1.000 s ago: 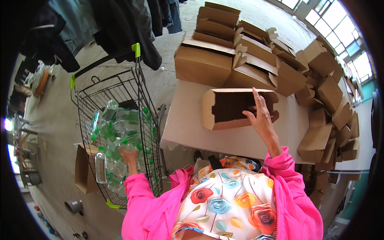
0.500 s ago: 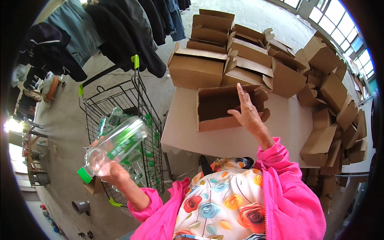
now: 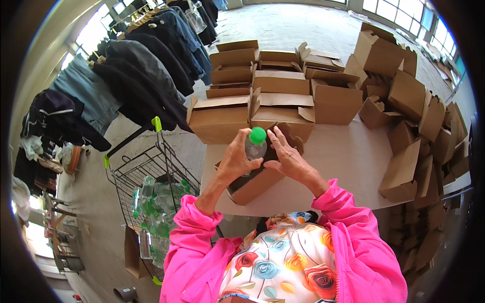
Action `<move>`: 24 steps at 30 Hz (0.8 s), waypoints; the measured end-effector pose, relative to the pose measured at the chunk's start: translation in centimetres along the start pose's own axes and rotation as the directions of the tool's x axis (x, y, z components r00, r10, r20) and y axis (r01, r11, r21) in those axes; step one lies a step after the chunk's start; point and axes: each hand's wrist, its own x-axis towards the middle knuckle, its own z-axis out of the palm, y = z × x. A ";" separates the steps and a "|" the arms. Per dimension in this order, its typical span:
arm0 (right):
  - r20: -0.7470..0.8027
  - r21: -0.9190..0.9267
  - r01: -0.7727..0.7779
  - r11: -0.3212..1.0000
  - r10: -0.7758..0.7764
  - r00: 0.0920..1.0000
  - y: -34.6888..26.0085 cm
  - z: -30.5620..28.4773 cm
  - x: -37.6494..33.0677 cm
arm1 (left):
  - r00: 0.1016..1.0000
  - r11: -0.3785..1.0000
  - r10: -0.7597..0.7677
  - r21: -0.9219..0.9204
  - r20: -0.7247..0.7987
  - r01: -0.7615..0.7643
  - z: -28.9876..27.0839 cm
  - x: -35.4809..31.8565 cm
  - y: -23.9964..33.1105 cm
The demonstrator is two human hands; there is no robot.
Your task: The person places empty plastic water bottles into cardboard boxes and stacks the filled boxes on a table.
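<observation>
A clear plastic bottle (image 3: 256, 150) with a green cap stands upright over an open cardboard box (image 3: 259, 188), its lower part down inside the box's opening. My left hand (image 3: 235, 156) is wrapped round the bottle's side below the cap. On the other side, my right hand (image 3: 289, 157) has its fingers stretched out beside the bottle and over the box's edge; whether it touches the bottle I cannot tell. The box lies at an angle on the pale tabletop (image 3: 343, 166), near its front left edge. Both hands hide part of the box.
Rows of brown boxes (image 3: 283, 83) stand along the table's far side, and more boxes (image 3: 404, 166) are piled at the right. Left of the table is a black wire shopping cart (image 3: 132, 177) full of green-capped bottles (image 3: 159, 207). Behind it hang dark clothes (image 3: 146, 60) on a rack.
My left hand has carried the bottle from over the cart to the box and turned it cap up. The box now sits turned and nearer, with my right hand lower beside it.
</observation>
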 end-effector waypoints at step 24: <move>-0.243 -0.254 0.247 0.935 -0.309 0.920 6.2 0.3 -2.7 | 0.886 0.624 -0.141 0.734 0.442 -0.268 3.0 1.0 -3.1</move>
